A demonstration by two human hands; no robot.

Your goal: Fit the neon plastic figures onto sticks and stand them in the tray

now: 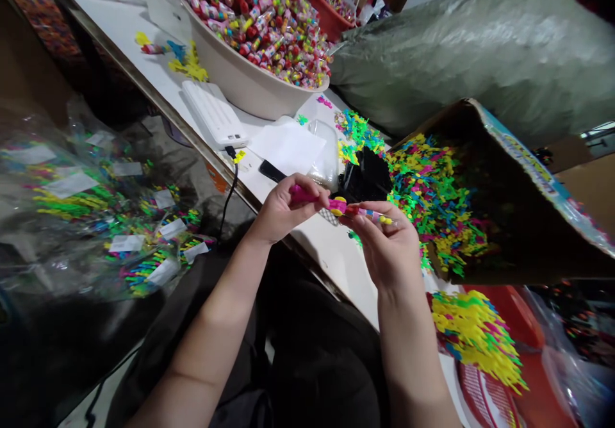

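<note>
My left hand [283,210] is closed on a pink plastic toy piece [302,194], held over the white table's [120,27] near edge. My right hand [384,242] pinches a small clear candy tube [369,214] with coloured contents. The two pieces meet at a yellow and pink part [337,205] between my hands. Just beyond them a tipped cardboard box [509,178] spills a heap of small neon plastic pieces [432,191].
A large cream basin [240,75] heaped with candy tubes stands at the back. A white power bank [214,114] with a black cable lies near it. Bags of packed toys [96,223] lie left. A green sack [480,50] and a red basket [504,364] are right.
</note>
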